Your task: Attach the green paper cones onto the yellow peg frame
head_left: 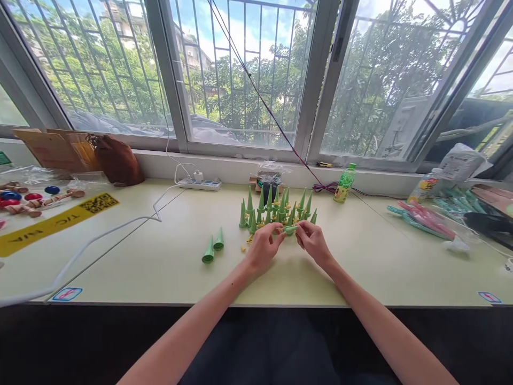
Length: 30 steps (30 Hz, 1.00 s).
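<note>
My left hand [265, 245] and my right hand [311, 240] meet over the pale table [168, 262], both pinching one small green cone [290, 230] held sideways between their fingertips. Just behind them stands a cluster of several upright green cones [276, 208] with small yellow bits among them. Two more green cones [213, 247] lie apart to the left of my left hand. A few yellow bits [244, 248] lie on the table near my left wrist.
A white power strip [199, 184] and its cable [100, 235] run across the left. A green bottle [344, 184] stands at the back right. Pink and teal items in plastic [425, 219] lie right. A brown pouch [118, 160], cardboard and wooden toys [24, 200] sit at the left.
</note>
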{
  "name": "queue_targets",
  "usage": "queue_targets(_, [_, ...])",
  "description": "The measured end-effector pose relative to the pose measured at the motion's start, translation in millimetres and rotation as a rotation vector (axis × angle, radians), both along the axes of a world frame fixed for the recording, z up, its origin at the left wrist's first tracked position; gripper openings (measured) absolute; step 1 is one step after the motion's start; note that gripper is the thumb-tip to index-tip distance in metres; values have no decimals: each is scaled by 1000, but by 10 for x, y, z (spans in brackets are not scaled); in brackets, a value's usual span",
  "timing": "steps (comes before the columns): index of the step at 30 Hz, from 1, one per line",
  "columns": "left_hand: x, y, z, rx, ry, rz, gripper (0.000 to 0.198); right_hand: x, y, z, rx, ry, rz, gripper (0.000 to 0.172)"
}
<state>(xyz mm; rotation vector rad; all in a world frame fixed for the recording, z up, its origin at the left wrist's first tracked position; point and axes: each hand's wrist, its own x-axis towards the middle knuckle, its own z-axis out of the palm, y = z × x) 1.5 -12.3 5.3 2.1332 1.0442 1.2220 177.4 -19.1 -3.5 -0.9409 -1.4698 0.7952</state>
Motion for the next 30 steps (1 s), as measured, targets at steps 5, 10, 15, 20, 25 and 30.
queue_targets(5, [4,1,35,-281,-24,-84,57,-11,-5,12,10,13,-7,36])
queue_targets(10, [13,10,30,-477,-52,-245,64,-28,-46,44,2,-23,20,35])
queue_targets(15, [-3,16,24,-571,-64,-263,70,-24,-53,36,-6,-52,41,36])
queue_targets(20, [-15,24,-2,-580,-83,-262,68,-14,-48,30,-24,-54,62,38])
queue_targets(25, [-44,14,-2,-511,-69,-271,60,-18,-70,60,-21,-61,60,39])
queue_targets(30, [-46,-41,65,-347,-19,-220,50,-18,-69,63,-41,-61,53,42])
